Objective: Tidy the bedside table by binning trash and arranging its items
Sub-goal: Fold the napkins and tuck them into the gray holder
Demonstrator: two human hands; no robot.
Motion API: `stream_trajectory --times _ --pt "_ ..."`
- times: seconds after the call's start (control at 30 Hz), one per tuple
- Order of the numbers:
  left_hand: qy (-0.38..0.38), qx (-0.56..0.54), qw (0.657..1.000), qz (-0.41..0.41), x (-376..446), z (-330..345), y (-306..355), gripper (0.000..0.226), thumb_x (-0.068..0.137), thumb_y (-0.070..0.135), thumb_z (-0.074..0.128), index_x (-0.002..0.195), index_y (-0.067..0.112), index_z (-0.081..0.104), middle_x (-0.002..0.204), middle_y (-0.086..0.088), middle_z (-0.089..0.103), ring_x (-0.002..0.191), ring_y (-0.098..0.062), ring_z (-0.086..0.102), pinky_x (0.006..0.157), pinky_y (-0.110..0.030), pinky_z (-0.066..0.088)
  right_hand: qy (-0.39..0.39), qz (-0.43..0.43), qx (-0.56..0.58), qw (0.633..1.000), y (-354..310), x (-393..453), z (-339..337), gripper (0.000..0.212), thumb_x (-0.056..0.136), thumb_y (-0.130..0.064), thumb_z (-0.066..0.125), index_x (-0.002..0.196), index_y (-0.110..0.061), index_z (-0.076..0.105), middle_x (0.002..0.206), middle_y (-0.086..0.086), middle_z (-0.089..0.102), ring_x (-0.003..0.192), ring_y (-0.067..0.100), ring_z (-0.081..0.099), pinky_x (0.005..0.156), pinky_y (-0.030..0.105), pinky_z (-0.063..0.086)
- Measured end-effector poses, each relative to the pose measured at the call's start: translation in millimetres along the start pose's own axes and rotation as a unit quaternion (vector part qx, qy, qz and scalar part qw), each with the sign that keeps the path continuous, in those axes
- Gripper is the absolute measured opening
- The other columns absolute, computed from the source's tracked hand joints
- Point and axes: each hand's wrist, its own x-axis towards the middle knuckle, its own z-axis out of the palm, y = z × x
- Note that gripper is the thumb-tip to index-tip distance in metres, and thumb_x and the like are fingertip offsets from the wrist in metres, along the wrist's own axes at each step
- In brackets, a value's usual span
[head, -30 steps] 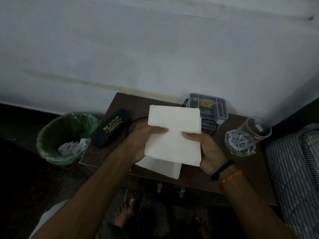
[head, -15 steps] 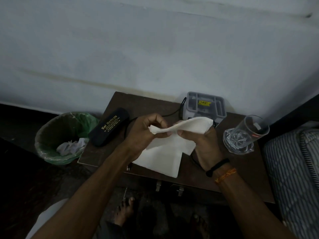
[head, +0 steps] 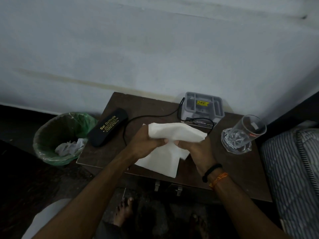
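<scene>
Folded lower now, soft white tissue [head: 174,133] bunches in left hand [head: 146,142] and right hand [head: 195,149] grip.

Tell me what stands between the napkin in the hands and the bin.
The black spectacle case lies on the table's left edge, between the napkin and the bin. Held above the table by both hands, the napkin should pass over it.

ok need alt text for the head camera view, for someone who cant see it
Both hands, left hand and right hand, grip a folded white tissue above a dark bedside table. On the table are a black spectacle case, a grey organiser and a glass; a green-lined bin stands left.
</scene>
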Motion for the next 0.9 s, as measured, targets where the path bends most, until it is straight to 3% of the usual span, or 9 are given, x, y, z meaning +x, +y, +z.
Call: stream_trajectory --times 0.1,0.2,0.33,0.5,0.6,0.63,0.7,0.77,0.9 --pt "-0.013 0.028 0.998 0.056 0 0 8 0.025 0.085 0.006 0.071 0.109 0.014 0.070 0.099 -0.001 0.072 0.093 -0.015 0.069 0.077 -0.020 0.056 0.004 -0.026 -0.002 1.000 -3 4 -3 0.038 0.072 0.012 0.077 0.101 -0.011 0.074 0.099 0.004 0.077 0.092 0.018 0.074 0.074 0.029 0.059" --pt "-0.013 0.009 1.000 0.006 -2 0 3 0.029 0.083 0.005 0.074 0.103 0.026 0.066 0.097 0.008 0.069 0.090 -0.006 0.066 0.072 -0.014 0.054 -0.011 0.002 -0.017 1.000 4 2 -7 0.045 0.072 0.016 0.075 0.109 -0.009 0.071 0.106 0.008 0.075 0.096 0.020 0.073 0.077 0.033 0.060" --pt "-0.034 -0.014 0.999 -0.008 -2 -3 4 0.032 0.083 0.003 0.072 0.110 0.021 0.067 0.101 0.008 0.071 0.090 0.001 0.068 0.080 -0.018 0.055 -0.010 0.006 -0.021 1.000 4 1 -9 0.034 0.075 0.014 0.073 0.097 -0.010 0.075 0.093 0.002 0.078 0.089 0.018 0.074 0.077 0.036 0.059" --pt "-0.041 -0.135 0.988 -0.068 2 -13 15 0.041 0.082 0.004 0.072 0.119 0.019 0.066 0.114 -0.002 0.072 0.106 -0.019 0.069 0.090 -0.043 0.057 -0.056 0.056 0.034 0.996 -19 9 -18 0.033 0.076 0.012 0.069 0.105 -0.005 0.072 0.107 0.011 0.076 0.102 0.033 0.071 0.085 0.044 0.059" --pt "-0.070 -0.182 0.977 -0.088 2 -12 19 0.037 0.084 0.000 0.068 0.119 0.014 0.067 0.116 -0.005 0.072 0.108 -0.025 0.068 0.093 -0.045 0.055 -0.095 0.100 0.059 0.989 -23 9 -24 0.043 0.075 0.009 0.070 0.117 -0.001 0.067 0.116 0.014 0.072 0.108 0.037 0.067 0.091 0.050 0.056" --pt "-0.077 -0.198 0.973 -0.091 2 -11 21 0.036 0.084 -0.001 0.066 0.116 0.014 0.069 0.113 -0.004 0.073 0.106 -0.023 0.069 0.090 -0.042 0.057 -0.113 0.118 0.084 0.983 -25 8 -24 0.046 0.075 0.006 0.069 0.120 0.000 0.065 0.118 0.014 0.071 0.107 0.037 0.067 0.087 0.048 0.057" --pt "-0.081 -0.226 0.967 -0.090 0 -7 25 0.033 0.084 -0.006 0.063 0.106 0.018 0.071 0.102 0.000 0.076 0.095 -0.018 0.072 0.081 -0.037 0.060 -0.130 0.143 0.121 0.974 -27 7 -23 0.046 0.075 0.004 0.068 0.121 0.000 0.063 0.112 0.013 0.070 0.090 0.030 0.070 0.059 0.034 0.059" --pt "-0.069 -0.251 0.960 -0.101 0 -3 28 0.035 0.084 -0.010 0.060 0.096 0.021 0.072 0.091 0.002 0.076 0.086 -0.015 0.072 0.078 -0.036 0.059 -0.119 0.160 0.131 0.971 -31 5 -22 0.044 0.077 0.003 0.064 0.121 -0.001 0.062 0.102 0.012 0.069 0.073 0.021 0.068 0.039 0.023 0.048" --pt "-0.057 -0.311 0.938 -0.143 2 -4 29 0.028 0.086 -0.009 0.053 0.098 0.010 0.070 0.089 -0.008 0.069 0.072 -0.017 0.067 0.056 -0.023 0.055 -0.093 0.199 0.172 0.960 -35 5 -20 0.037 0.078 -0.002 0.060 0.115 -0.002 0.063 0.088 0.009 0.073 0.057 0.014 0.070 0.035 0.016 0.041"
